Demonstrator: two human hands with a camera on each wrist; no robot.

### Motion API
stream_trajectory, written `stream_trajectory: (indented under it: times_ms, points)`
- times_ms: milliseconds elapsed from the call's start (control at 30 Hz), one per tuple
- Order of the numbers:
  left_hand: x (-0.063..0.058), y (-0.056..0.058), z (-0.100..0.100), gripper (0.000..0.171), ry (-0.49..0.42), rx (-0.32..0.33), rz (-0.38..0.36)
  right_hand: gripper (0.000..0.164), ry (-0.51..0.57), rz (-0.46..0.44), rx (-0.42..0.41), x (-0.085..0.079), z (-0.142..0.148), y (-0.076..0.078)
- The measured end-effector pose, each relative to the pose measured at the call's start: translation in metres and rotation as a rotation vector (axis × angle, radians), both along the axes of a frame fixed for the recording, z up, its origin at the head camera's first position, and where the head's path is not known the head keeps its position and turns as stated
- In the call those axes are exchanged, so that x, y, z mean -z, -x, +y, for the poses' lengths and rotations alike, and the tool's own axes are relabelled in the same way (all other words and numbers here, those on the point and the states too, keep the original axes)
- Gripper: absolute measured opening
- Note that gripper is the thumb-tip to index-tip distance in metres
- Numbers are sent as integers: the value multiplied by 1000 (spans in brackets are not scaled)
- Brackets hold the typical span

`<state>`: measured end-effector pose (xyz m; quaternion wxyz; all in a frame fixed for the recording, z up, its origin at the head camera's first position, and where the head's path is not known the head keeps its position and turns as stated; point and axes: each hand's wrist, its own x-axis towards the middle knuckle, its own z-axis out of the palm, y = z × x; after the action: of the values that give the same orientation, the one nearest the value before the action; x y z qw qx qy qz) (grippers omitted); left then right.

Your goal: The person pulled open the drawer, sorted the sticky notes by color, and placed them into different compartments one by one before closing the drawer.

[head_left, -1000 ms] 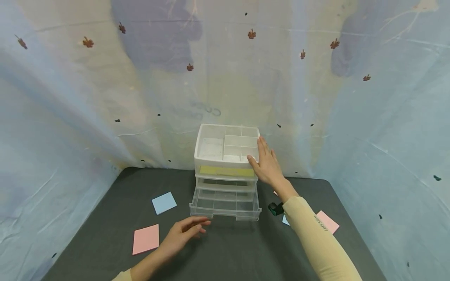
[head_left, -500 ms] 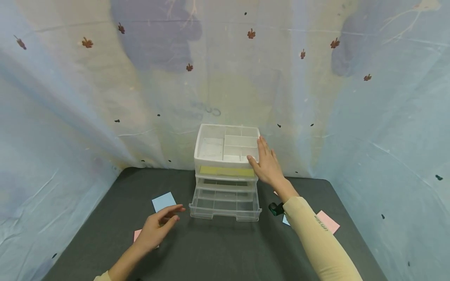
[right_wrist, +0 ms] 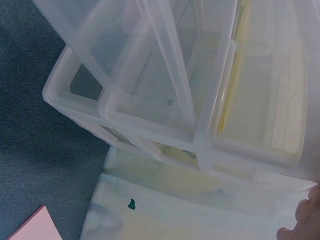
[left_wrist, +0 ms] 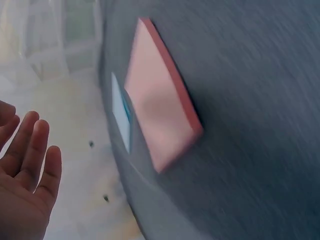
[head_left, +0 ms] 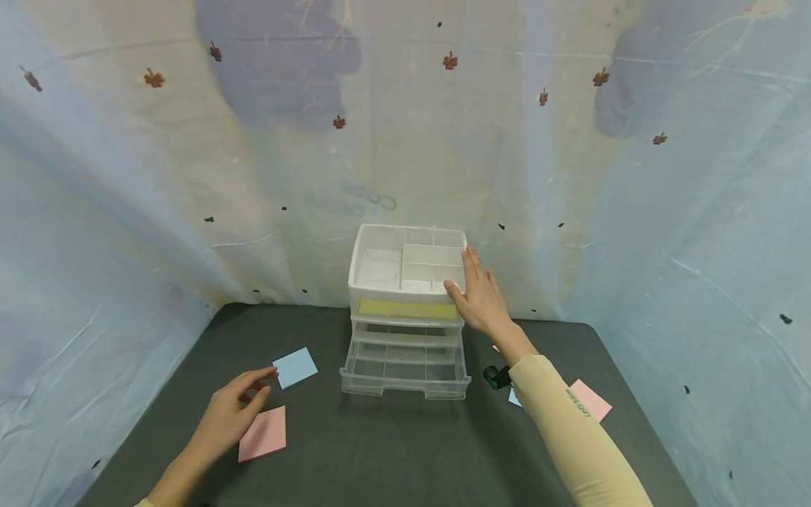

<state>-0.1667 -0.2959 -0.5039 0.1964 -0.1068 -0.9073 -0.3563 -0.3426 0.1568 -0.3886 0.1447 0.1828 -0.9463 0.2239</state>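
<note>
A small white plastic drawer unit [head_left: 374, 290] stands at the back middle of the table, its lowest clear drawer [head_left: 405, 386] pulled out toward me. My right hand [head_left: 486, 301] rests on the unit's upper right side, fingers extended along the edge. In the right wrist view only some fingertips [right_wrist: 307, 215] show beside the unit. My left hand [head_left: 223, 417], fingers loosely bent and holding nothing, hovers over the table's left side. Below it lies a pink sticky-note pad [head_left: 269, 435]; a light blue pad [head_left: 298, 368] lies just past its fingertips. Both pads also appear in the left wrist view.
Something flat and yellow [head_left: 408, 310] shows through the upper drawer's front. Right of the unit, another pink pad [head_left: 591, 399] and a blue pad [head_left: 514, 397] lie partly hidden by my right arm. A patterned cloth backdrop [head_left: 285, 162] encloses the dark table [head_left: 380, 458].
My left hand has moved left, from the front of the pulled-out drawer to over the left pads. The right hand has stayed on the unit.
</note>
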Motion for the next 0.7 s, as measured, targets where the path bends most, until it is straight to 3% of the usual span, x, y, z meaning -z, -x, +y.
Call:
stream_trajectory:
  times_ms: [300,500,700]
  points:
    - [21,2,-27,33,189,-28,-42,81,10,-6,-1,-2,0,-1]
    - [26,0,-32,33,311,1,-173,81,5,-3,2,-2,-1,-2]
    - [31,-3,-33,35,358,35,-180,81,9,-3,-1,-1,-1,-2]
